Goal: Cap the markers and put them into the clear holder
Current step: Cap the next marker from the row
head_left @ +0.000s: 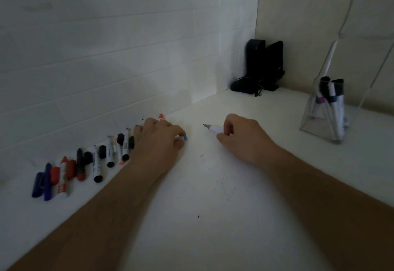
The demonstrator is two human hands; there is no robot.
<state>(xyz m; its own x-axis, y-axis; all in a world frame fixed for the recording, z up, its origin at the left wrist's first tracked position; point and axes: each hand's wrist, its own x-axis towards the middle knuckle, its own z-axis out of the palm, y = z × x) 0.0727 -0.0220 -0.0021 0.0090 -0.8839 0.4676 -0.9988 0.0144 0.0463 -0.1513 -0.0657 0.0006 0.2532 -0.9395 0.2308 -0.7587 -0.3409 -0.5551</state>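
My right hand (241, 136) grips a white uncapped marker (214, 128), its grey tip pointing left above the white table. My left hand (158, 137) rests on the table with its fingers curled around a small blue cap (185, 138) that peeks out at the fingertips. A row of markers and loose caps (85, 164), black, red and blue, lies along the wall to the left of that hand. A red marker tip (161, 117) shows behind the left hand. The clear holder (326, 113) stands at the right with several capped markers upright in it.
Two black speakers (264, 66) with a cable stand in the far corner. The white brick wall (106, 47) runs along the left behind the markers. A clear acrylic stand (362, 25) rises behind the holder. Small dark specks dot the white table (213, 206).
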